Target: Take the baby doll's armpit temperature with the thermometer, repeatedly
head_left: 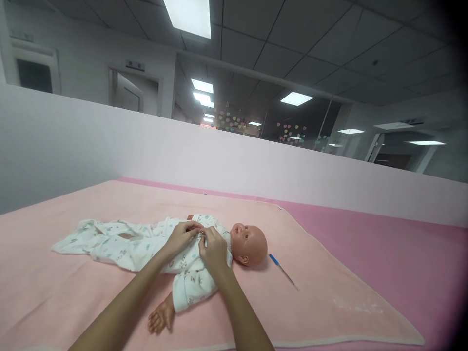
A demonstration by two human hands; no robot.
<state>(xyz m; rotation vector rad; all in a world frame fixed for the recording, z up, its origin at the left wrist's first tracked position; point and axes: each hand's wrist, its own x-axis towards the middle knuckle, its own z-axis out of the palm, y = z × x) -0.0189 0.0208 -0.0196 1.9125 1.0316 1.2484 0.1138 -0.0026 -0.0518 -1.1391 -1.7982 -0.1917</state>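
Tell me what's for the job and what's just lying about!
For the job:
white patterned outfit, under the left hand and right hand
doll wearing it
peach blanket underneath

Just lying about:
blue-ended stick beside the doll

Here's a slim blue-ended stick (281,268) on the pink blanket (321,312), white wall (219,158) behind, heart stickers (234,119) on glass (268,114), a bright ceiling light (190,17) overhead!

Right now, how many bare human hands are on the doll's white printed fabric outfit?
2: the left hand and right hand, fingers close together on the outfit's front, the right nearer the bald plastic doll head.
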